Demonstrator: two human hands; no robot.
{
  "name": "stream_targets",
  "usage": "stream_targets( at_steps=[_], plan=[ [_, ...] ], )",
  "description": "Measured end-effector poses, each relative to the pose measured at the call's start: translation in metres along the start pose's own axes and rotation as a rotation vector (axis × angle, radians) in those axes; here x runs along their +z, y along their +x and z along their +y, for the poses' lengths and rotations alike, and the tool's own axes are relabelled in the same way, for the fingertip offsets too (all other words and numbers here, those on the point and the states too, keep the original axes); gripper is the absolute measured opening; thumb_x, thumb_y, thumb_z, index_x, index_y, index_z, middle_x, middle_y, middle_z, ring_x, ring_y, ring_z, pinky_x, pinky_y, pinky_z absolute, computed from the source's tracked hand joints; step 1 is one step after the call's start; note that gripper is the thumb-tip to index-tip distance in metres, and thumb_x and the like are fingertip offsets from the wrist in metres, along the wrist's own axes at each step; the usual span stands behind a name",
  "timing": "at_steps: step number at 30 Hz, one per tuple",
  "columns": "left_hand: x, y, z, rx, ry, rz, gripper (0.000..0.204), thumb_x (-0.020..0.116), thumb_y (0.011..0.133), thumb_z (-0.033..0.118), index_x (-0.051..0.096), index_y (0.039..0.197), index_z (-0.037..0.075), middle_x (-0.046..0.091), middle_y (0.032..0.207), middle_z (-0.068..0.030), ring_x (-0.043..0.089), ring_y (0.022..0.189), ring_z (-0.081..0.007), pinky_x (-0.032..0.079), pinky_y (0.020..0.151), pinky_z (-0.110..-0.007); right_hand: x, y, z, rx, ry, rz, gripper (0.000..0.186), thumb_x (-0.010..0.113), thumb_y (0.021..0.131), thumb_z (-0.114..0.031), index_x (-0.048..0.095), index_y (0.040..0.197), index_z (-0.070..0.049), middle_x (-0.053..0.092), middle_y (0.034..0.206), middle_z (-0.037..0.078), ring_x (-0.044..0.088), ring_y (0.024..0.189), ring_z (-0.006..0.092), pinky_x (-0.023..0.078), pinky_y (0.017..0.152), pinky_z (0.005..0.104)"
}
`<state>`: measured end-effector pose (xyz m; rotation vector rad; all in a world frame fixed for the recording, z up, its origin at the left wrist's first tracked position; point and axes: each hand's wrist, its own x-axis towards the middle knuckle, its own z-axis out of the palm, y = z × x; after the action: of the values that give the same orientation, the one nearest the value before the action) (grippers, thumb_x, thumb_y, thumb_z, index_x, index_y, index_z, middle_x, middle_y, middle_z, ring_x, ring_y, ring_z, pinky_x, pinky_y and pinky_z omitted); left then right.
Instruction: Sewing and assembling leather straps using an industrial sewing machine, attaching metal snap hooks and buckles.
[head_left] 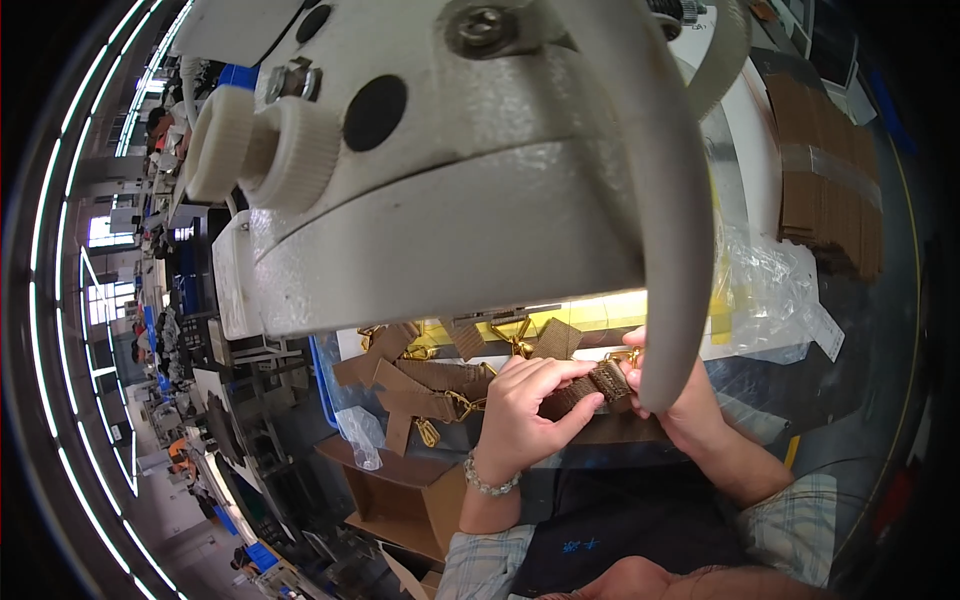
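My left hand grips a brown woven strap from the left, thumb and fingers pinched on it. My right hand holds the strap's other end, partly hidden behind the grey arm of a sewing machine. A gold metal clasp shows at the strap's end, by my right fingers. A pile of similar brown straps with gold clips lies just left of my left hand, under the machine head. A beaded bracelet sits on my left wrist.
The big grey sewing machine head fills the upper middle, with a cream knob on its left. Clear plastic bags and a stack of brown cardboard pieces lie at the right. An open cardboard box stands below left.
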<state>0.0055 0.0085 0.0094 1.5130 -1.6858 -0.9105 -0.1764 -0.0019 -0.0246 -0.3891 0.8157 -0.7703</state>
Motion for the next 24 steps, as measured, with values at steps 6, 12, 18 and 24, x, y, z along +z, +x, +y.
stream_targets(
  at_steps=[6, 12, 18, 24],
  plan=[
    [-0.023, -0.007, -0.003, 0.196, 0.201, 0.000, 0.017, 0.072, 0.064, 0.009, 0.066, 0.080, 0.014, 0.061, 0.073, 0.0028, 0.054, 0.069, -0.0147, 0.035, 0.069, -0.028, 0.003, -0.007, -0.001, -0.066, -0.093, -0.106, 0.074, 0.061, 0.079, 0.003, 0.018, 0.139, -0.006, 0.057, 0.105, 0.019, 0.059, 0.068, 0.0114, 0.051, 0.064, 0.0234],
    [-0.077, -0.034, -0.020, 0.333, 0.615, 0.659, 0.022, 0.075, 0.058, -0.004, 0.067, 0.073, 0.012, 0.060, 0.072, 0.0012, 0.053, 0.066, -0.0174, 0.038, 0.066, -0.030, 0.003, -0.009, 0.001, -0.048, -0.196, -0.228, 0.047, 0.059, 0.080, 0.006, 0.040, 0.123, -0.001, 0.058, 0.104, 0.014, 0.061, 0.075, 0.0110, 0.050, 0.061, 0.0197],
    [-0.116, -0.055, -0.059, 0.213, 0.818, 0.951, 0.023, 0.067, 0.062, -0.010, 0.067, 0.078, 0.007, 0.059, 0.080, -0.0032, 0.054, 0.075, -0.0211, 0.041, 0.070, -0.032, 0.003, -0.009, 0.005, -0.111, -0.259, -0.218, 0.034, 0.056, 0.079, 0.006, 0.048, 0.112, 0.000, 0.059, 0.094, 0.015, 0.060, 0.066, 0.0126, 0.050, 0.058, 0.0211],
    [-0.111, -0.062, -0.083, -0.047, 0.923, 0.550, 0.027, 0.056, 0.073, -0.004, 0.066, 0.094, 0.009, 0.060, 0.098, -0.0032, 0.054, 0.095, -0.0206, 0.036, 0.086, -0.035, 0.004, -0.012, 0.004, -0.194, -0.319, -0.111, 0.025, 0.055, 0.082, 0.002, 0.050, 0.106, -0.001, 0.061, 0.085, 0.012, 0.058, 0.062, 0.0114, 0.047, 0.054, 0.0212]
  ],
)
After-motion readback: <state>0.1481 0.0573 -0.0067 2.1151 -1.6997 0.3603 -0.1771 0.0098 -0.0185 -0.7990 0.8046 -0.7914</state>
